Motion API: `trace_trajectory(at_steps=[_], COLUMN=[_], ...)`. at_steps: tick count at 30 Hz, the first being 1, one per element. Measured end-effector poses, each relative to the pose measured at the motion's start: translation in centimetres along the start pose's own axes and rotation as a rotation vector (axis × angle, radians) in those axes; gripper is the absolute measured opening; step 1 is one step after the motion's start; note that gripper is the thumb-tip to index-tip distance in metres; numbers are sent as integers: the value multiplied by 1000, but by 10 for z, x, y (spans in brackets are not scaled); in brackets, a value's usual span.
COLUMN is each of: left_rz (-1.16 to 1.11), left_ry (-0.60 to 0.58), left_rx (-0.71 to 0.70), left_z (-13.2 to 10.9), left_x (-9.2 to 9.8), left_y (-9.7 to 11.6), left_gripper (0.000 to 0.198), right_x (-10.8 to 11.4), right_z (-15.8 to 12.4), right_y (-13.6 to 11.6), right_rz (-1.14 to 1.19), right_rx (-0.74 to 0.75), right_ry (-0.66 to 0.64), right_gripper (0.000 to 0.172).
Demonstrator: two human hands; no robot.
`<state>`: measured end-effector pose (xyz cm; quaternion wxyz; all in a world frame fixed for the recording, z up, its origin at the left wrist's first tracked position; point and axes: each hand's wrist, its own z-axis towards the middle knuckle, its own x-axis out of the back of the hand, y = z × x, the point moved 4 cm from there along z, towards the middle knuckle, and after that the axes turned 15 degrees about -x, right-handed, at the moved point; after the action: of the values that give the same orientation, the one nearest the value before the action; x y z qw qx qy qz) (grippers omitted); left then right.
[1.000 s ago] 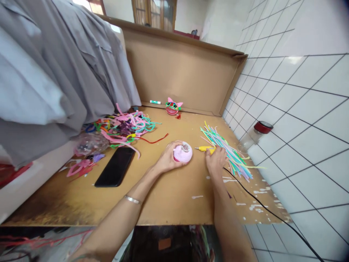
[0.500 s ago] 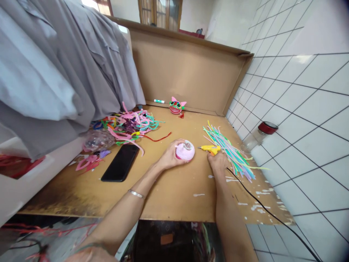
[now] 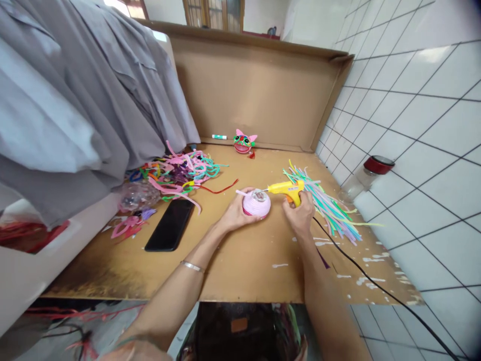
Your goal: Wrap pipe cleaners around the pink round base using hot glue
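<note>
My left hand (image 3: 236,210) is closed around a small ball wrapped in pale pink pipe cleaner (image 3: 257,206), with a darker pink underside and a clear, bare patch at its top. A loose pink end sticks out to the left over my fingers. In my right hand (image 3: 299,210) is a yellow glue gun (image 3: 285,189), its nozzle pointing left at the ball's top edge; whether it touches cannot be made out. A black cord trails from the gun toward the lower right.
Pastel pipe cleaners (image 3: 326,205) lie right of the gun. At left are a black phone (image 3: 169,225) and a tangled pipe cleaner heap (image 3: 184,168). A decorated pink-eared figure (image 3: 244,142) and a marker (image 3: 219,137) sit by the cardboard wall (image 3: 259,90). A red-lidded jar (image 3: 366,175) stands right.
The glue gun has risen and moved left, bringing its nozzle to the ball's top. The ball has tilted slightly in my left hand, and the loose pink end now shows more.
</note>
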<state>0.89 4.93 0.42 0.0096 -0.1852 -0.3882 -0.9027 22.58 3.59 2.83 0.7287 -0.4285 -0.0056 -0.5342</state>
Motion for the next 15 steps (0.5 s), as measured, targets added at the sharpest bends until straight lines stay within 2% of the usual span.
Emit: trace_trajectory(at_steps=[6,15], left_rz=[-33,0], left_ry=[-2,-13], left_rx=[4,-9], left_z=[0,1], left_x=[1,2], left_y=[5,5], left_gripper=[85,84], right_x=[3,5], right_z=[-6,-12], right_y=[-13,-22], right_rz=[30,13], right_rx=[53,116], right_ry=[-51,-17], right_gripper=[22,22])
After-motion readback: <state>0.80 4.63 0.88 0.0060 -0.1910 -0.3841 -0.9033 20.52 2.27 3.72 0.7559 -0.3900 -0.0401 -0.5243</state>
